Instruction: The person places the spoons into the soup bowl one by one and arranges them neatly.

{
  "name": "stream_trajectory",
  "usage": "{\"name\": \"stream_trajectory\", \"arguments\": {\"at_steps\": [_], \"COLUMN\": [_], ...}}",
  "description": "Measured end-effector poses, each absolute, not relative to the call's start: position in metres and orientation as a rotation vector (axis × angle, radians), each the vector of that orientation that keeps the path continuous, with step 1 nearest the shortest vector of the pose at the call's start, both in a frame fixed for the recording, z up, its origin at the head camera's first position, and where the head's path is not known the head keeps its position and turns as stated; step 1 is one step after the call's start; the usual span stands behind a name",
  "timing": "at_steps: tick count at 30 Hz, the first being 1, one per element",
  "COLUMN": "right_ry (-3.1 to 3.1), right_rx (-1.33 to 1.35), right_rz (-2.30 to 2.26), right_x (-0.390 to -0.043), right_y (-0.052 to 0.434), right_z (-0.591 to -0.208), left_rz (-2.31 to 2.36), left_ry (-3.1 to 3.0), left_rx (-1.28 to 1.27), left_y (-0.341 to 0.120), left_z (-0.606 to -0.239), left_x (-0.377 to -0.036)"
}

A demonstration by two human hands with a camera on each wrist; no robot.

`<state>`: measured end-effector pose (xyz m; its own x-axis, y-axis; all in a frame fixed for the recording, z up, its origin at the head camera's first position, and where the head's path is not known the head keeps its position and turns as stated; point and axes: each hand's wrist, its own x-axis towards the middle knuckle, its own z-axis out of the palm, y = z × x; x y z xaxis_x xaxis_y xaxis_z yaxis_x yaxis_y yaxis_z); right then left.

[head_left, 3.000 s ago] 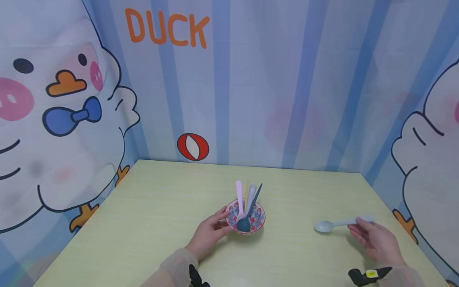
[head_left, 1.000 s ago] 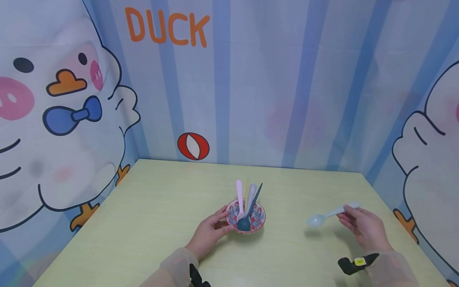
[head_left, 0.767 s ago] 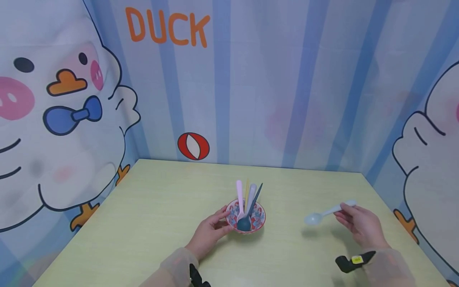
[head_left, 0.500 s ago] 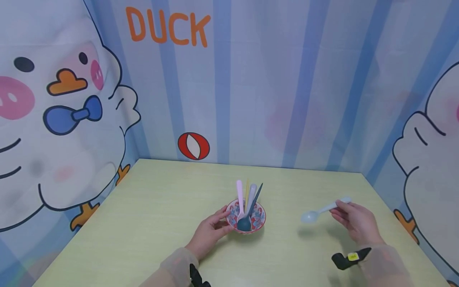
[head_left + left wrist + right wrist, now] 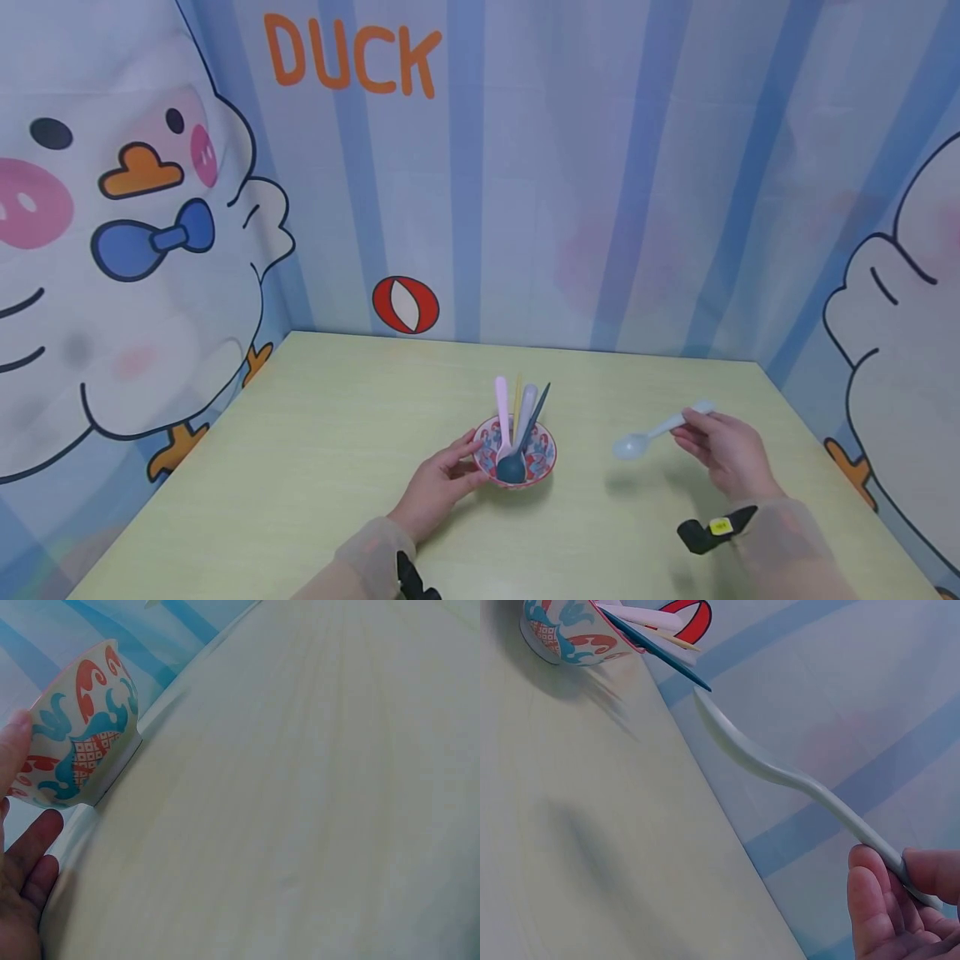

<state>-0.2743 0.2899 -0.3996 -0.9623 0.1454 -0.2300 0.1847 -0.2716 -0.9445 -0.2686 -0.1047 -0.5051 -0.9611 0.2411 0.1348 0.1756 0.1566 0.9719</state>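
My left hand (image 5: 433, 490) grips the left side of a red-and-blue patterned bowl (image 5: 540, 463), its thumb and fingers at the rim. The bowl stands on the table; its outer wall (image 5: 86, 739) shows in the left wrist view. Leaning in it are a pink spoon (image 5: 502, 408), a lavender handle (image 5: 527, 405), a dark teal spoon (image 5: 512, 469) and thin yellow sticks (image 5: 517, 400). To the right, my right hand (image 5: 729, 452) pinches a pale blue-white spoon (image 5: 780, 774) near its handle's end. This spoon hangs above the table, apart from the bowl, its scoop pointing left.
A pale yellow table (image 5: 330, 433) extends around the bowl. Behind it hangs a blue striped cloth backdrop (image 5: 540, 208) with printed ducks, which also covers both sides. Black straps (image 5: 716, 530) with a wrist camera mount sit at the sleeves.
My right hand has lifted the pale spoon off the table and carried it leftward and away from me, nearer the bowl. The left hand and the bowl stay in place.
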Motion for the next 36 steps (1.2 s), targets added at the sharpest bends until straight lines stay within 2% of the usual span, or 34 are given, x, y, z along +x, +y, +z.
{"name": "stream_trajectory", "arguments": {"at_steps": [36], "right_ry": [1.953], "right_rx": [0.35], "right_rz": [-2.367], "right_x": [-0.293], "right_y": [0.243], "right_z": [-0.396], "left_rz": [1.949], "left_ry": [2.367], "left_rx": [0.425], "left_y": [-0.105], "left_z": [-0.505], "left_x": [-0.269]}}
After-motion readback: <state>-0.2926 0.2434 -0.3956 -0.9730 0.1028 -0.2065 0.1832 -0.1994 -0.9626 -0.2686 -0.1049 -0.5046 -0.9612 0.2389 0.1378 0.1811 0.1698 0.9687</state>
